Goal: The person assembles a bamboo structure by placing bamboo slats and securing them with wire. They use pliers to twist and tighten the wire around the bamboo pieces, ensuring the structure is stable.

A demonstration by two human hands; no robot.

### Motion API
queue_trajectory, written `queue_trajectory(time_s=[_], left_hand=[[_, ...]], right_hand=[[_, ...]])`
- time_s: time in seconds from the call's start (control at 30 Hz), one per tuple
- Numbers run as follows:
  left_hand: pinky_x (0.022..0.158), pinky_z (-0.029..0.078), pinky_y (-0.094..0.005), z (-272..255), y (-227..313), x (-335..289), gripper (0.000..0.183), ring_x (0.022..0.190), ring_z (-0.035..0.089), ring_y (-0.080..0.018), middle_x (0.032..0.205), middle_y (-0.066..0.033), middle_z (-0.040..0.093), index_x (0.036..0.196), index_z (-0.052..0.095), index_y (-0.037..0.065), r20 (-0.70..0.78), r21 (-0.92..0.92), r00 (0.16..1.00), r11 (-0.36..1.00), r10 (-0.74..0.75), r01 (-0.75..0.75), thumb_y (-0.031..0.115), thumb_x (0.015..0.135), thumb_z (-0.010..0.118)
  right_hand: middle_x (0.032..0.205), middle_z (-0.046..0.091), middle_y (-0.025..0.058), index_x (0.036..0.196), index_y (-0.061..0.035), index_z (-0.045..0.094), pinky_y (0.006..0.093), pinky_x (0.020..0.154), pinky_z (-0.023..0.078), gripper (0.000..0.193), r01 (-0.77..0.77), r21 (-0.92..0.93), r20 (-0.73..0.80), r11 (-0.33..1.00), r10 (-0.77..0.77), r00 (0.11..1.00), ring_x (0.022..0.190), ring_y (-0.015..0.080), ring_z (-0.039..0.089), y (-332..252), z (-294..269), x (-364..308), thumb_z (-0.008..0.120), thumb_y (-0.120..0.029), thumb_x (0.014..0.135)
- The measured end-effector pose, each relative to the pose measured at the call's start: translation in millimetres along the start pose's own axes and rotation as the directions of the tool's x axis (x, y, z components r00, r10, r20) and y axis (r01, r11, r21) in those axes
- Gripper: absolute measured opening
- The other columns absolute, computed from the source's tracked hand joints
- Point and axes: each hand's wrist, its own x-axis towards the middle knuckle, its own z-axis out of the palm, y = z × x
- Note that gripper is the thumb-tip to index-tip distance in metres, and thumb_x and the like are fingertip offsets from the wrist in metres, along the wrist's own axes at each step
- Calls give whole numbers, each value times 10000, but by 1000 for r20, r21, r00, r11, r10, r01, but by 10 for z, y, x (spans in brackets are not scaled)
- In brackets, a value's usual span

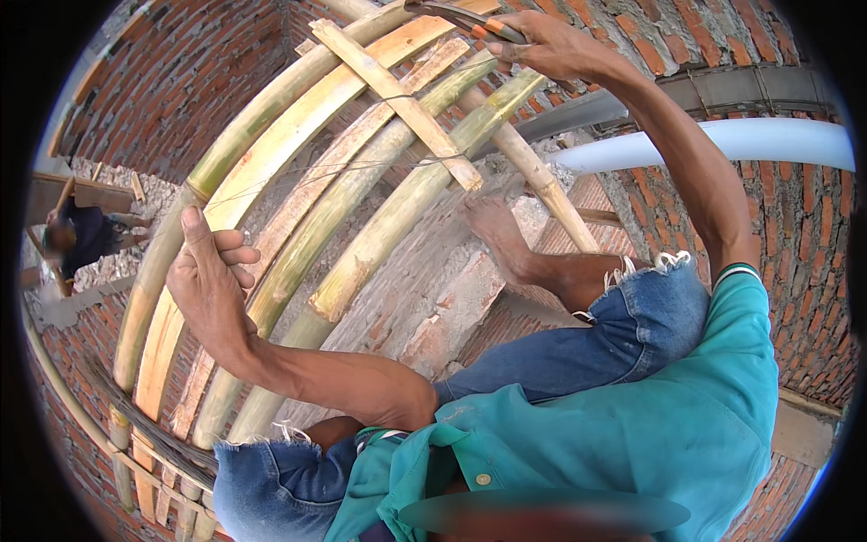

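Observation:
My left hand (209,294) is raised over the bamboo on the left, thumb up and several fingers curled. A thin wire (312,175) runs from its thumb tip toward a short wooden crosspiece (388,95); the index finger is hidden behind the thumb. At the top, my right hand (546,45) is closed round the dark, orange-marked handles of pincers (461,18), whose head points left over the bamboo. Below the hands, bamboo poles (384,239) and split wooden strips (257,176) lie side by side. The crosspiece rests across them, with wire around it.
A dark bundle of wire or rods (149,415) lies by my left knee. A pale pipe (704,144) runs along the right. Another person (86,235) is lower down at far left. Brick walls (190,86) surround the spot; my bare foot (497,230) rests beside the poles.

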Motion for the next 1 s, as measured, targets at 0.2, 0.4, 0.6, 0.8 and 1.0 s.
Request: queue_trajectory(time_s=[0.2, 0.4, 0.6, 0.8, 1.0], left_hand=[[569, 463, -215, 1677, 182, -89, 400, 628, 584, -72, 785, -70, 690, 1037, 703, -56, 307, -314, 921, 939, 242, -142, 342, 1036, 665], [846, 620, -356, 3016, -134, -581, 669, 1113, 682, -296, 1402, -326, 515, 1468, 340, -171, 494, -572, 860, 700, -123, 428, 347, 1092, 535], [1051, 524, -465, 3294, -132, -495, 689, 1338, 535, -356, 1462, -333, 470, 1494, 330, -164, 449, -767, 871, 413, -201, 491, 350, 1089, 548], [1032, 518, -459, 3626, -28, -382, 521, 1219, 606, -314, 1376, -234, 579, 1391, 491, -48, 398, -871, 897, 226, -192, 435, 363, 1080, 568], [951, 553, -394, 3701, 63, -389, 479, 1109, 649, -244, 1270, -180, 656, 1345, 548, -6, 325, -862, 923, 337, -208, 380, 387, 1072, 581]], right_hand=[[877, 680, 229, 1044, -73, 695, 507, 762, 513, 269, 112, -328, 208, 938, -44, 977, 851, 410, 659, 559, -55, 265, 517, -274, 1037], [823, 704, 209, 1086, -90, 695, 520, 712, 512, 247, 143, -186, 632, 972, 7, 775, 805, 392, 690, 609, 13, 686, 554, -250, 960], [780, 683, 164, 1086, -44, 638, 507, 718, 525, 164, 378, -369, 640, 849, -62, 766, 807, 328, 713, 676, 126, 824, 575, -186, 1036], [814, 728, 181, 1003, 12, 697, 498, 747, 543, 287, 493, -299, 682, 817, -179, 709, 771, 359, 710, 729, 146, 1065, 629, -267, 1009], [825, 693, 184, 1187, -29, 615, 529, 769, 537, 227, 567, -197, 797, 799, -206, 567, 840, 365, 712, 697, 74, 1169, 588, -183, 1022]])
